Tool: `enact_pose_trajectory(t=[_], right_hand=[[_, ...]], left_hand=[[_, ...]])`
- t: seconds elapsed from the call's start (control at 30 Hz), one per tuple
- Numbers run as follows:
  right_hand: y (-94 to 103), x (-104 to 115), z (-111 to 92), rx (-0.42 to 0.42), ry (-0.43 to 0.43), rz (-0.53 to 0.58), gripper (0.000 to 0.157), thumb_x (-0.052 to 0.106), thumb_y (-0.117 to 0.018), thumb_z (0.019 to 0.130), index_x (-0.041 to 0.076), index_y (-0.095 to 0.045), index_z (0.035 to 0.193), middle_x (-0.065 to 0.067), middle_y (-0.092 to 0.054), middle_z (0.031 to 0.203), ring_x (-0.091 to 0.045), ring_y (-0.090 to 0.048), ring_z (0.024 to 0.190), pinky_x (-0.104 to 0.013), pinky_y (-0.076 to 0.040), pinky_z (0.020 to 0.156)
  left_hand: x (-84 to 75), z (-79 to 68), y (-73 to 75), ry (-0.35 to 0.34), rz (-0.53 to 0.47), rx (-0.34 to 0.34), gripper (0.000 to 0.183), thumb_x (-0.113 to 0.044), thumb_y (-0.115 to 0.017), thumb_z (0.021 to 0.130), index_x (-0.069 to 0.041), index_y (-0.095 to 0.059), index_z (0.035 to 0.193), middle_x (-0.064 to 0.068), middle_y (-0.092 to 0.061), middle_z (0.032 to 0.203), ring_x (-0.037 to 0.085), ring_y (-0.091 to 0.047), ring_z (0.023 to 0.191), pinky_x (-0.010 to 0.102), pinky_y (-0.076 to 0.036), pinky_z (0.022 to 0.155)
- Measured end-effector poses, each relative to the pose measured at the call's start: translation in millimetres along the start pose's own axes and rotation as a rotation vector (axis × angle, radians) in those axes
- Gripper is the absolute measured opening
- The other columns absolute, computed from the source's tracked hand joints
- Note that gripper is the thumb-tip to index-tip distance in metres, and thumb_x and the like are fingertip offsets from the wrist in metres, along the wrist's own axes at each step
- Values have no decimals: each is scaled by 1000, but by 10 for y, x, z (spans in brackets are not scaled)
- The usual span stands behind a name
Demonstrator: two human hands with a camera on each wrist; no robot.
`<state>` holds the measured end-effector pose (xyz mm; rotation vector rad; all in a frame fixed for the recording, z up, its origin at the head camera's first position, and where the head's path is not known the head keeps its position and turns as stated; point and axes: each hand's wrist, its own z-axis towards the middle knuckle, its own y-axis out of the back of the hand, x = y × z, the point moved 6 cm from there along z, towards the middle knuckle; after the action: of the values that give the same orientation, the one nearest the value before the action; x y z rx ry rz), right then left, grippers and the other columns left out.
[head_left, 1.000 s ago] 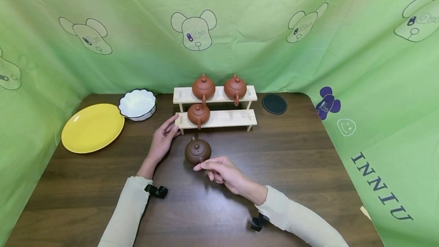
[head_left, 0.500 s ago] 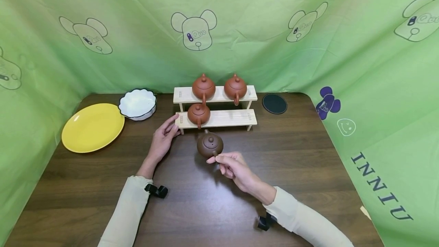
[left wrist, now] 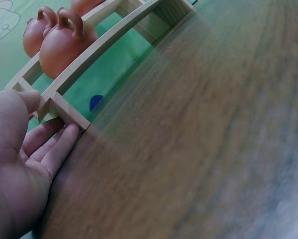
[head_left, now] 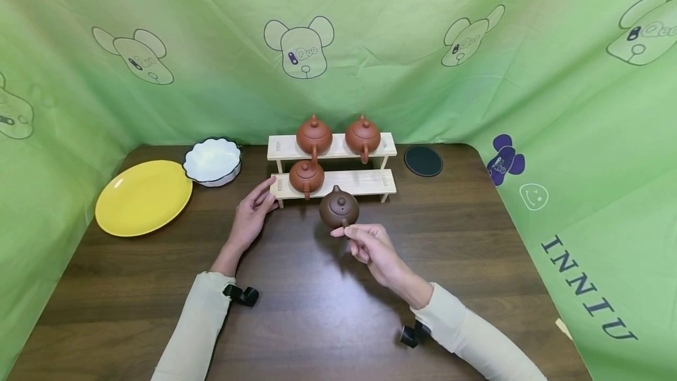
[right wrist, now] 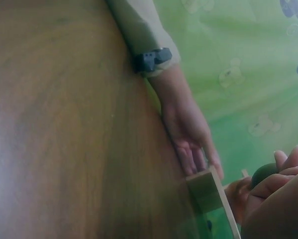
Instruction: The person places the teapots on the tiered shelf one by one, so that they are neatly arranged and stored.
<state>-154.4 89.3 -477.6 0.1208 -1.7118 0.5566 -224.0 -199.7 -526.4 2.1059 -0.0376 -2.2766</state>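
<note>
My right hand (head_left: 378, 254) pinches the handle of a dark brown teapot (head_left: 339, 209) between thumb and fingers. The teapot is held up in front of the lower step of a two-tier wooden stand (head_left: 359, 181), spout pointing at the stand. On the lower step, at the left, sits a small reddish-brown teapot (head_left: 306, 176). Two more reddish-brown teapots, a left one (head_left: 314, 136) and a right one (head_left: 362, 135), stand on the upper step. My left hand (head_left: 251, 219) holds the stand's left end; in the left wrist view its thumb lies on top and its fingers touch the leg (left wrist: 69, 112).
A yellow oval plate (head_left: 144, 199) and a white scalloped bowl (head_left: 213, 160) with a dark rim are at the left. Right of the stand lies a dark round coaster (head_left: 423, 160). Green printed cloth (head_left: 381, 63) hangs around the wooden table (head_left: 449, 240).
My right hand has carried the dark brown teapot rightward and away from me, close to the lower step's front edge. The left hand has stayed on the stand.
</note>
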Motion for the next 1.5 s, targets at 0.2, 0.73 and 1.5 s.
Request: enact_pose_trajectory(t=[0.2,0.73,1.5], right_hand=[[96,17,65,-50,0,40,31,10,-59,107,20,-88,100,10,-55,58,0,-37,49,-14,-22,45],[335,34,278,-176,2,34,29,10,-60,110,16,-88,101,8,-54,62,2,-33,48,-13,-19,44],[477,47,617,-266,57,-16,25,13,-63,109,9,-87,102,5,-54,65,-2,-35,48,-17,-20,45]], left_hand=[[6,-1,-1,4,-3,-2,49,-7,-58,116,-6,-53,165,20,-53,166,-2,-66,125,23,-63,104],[16,4,0,15,-5,0,49,-7,-58,116,-6,-53,165,18,-51,168,0,-66,127,24,-63,105],[-2,0,-3,10,-3,0,49,-9,-57,117,-5,-52,165,21,-52,166,1,-66,128,24,-63,105]])
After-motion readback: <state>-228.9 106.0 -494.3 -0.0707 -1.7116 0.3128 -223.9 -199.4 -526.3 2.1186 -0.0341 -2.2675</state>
